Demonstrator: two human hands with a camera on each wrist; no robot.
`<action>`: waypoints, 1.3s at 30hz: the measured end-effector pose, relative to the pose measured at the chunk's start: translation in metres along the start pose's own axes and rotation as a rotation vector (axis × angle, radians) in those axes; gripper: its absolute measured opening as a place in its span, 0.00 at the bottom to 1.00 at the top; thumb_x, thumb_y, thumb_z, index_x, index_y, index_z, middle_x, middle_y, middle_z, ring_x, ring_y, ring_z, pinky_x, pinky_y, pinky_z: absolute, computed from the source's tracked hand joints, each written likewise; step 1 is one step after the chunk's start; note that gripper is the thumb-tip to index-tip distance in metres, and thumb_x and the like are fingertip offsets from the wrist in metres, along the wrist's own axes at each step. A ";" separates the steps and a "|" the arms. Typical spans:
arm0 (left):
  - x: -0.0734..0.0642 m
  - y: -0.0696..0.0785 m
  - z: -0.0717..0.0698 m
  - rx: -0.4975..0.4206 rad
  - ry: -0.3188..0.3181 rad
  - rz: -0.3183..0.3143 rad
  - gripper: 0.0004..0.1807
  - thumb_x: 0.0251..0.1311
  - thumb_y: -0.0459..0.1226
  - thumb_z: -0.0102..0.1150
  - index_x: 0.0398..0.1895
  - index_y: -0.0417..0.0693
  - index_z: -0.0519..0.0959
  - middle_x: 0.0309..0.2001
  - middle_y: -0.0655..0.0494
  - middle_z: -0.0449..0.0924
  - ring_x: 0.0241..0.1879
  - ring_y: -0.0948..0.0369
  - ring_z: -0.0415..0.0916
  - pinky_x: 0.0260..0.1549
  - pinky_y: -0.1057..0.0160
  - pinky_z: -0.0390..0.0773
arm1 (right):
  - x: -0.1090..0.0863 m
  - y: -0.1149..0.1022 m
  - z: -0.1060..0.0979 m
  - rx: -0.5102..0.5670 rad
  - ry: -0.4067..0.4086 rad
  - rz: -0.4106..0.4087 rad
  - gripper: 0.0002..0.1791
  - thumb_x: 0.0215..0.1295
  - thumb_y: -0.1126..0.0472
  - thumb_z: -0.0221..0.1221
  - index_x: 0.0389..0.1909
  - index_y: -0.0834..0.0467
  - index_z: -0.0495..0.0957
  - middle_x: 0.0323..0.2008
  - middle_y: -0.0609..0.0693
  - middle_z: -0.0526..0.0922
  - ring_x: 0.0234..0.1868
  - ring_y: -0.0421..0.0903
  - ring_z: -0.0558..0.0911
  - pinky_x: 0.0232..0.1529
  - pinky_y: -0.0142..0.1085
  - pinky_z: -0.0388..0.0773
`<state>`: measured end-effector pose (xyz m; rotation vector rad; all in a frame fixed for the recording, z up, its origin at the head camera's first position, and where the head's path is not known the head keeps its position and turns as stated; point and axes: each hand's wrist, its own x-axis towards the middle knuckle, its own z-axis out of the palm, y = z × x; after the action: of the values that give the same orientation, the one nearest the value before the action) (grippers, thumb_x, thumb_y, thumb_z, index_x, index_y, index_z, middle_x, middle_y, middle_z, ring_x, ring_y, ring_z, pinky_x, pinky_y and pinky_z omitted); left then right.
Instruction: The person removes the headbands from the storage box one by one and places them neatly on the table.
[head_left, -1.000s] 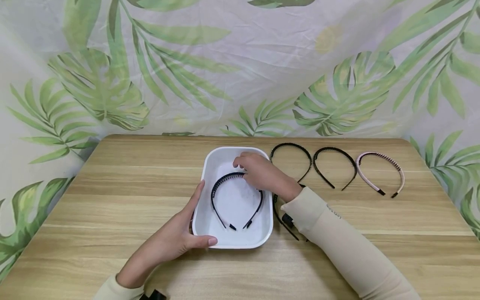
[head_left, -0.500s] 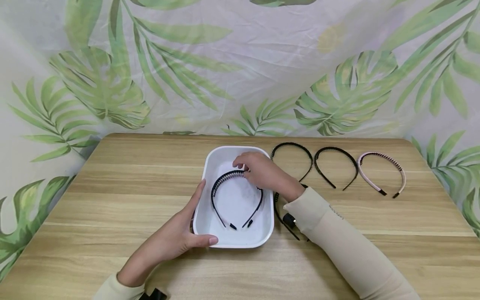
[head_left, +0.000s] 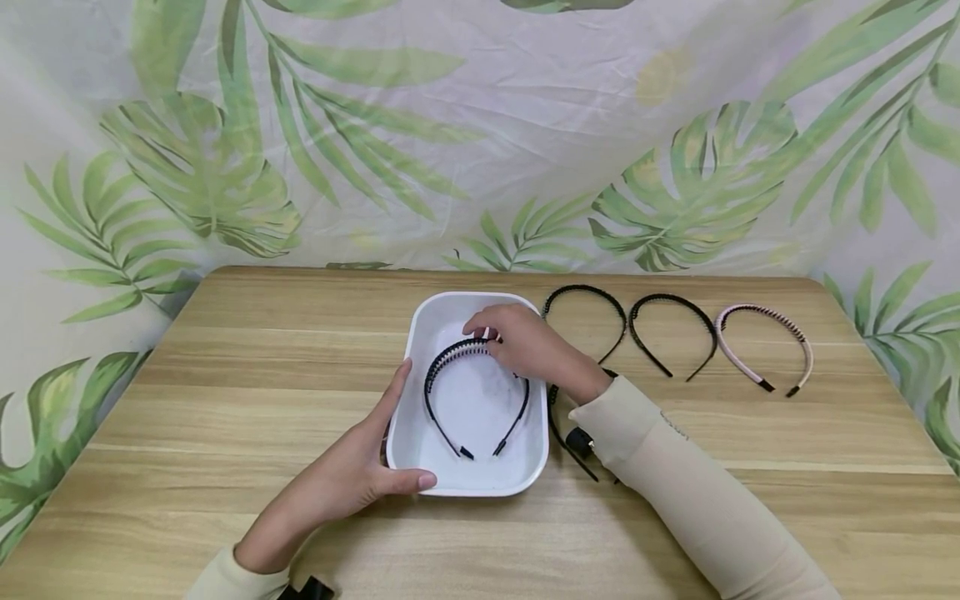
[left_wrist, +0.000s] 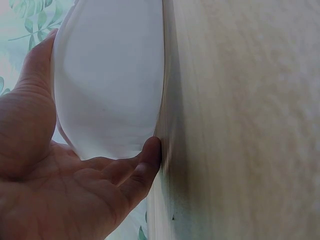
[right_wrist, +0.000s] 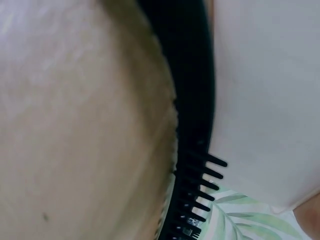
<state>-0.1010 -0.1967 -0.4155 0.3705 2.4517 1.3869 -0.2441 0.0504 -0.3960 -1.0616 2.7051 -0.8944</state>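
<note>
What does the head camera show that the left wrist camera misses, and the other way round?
Head view only: the right hand holding at least one black toothed curved headband inside the rounded white rectangular tray, plus thin black curved headbands and a pink headband outside it.

Left wrist view only: the palm of the left hand.

Both: the left hand holding the tray, the light wood-grain table, and the pale leaf-printed cloth.

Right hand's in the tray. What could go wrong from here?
The toothed headband could twist or slip, as the right hand appears to pinch only its upper curve. The right sleeve might drag the black headband beside the white tray. If the left hand loosens, the tray may slide.
</note>
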 end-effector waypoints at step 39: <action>-0.002 0.002 -0.002 0.013 0.009 0.008 0.73 0.52 0.47 0.82 0.86 0.67 0.32 0.86 0.47 0.36 0.81 0.45 0.50 0.66 0.81 0.54 | -0.006 -0.003 -0.012 0.107 0.084 0.014 0.20 0.64 0.77 0.53 0.49 0.61 0.89 0.47 0.54 0.89 0.41 0.47 0.83 0.46 0.37 0.80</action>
<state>-0.0995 -0.1976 -0.4122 0.3779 2.4701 1.3798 -0.2413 0.0588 -0.3851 -1.0039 2.6924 -1.0922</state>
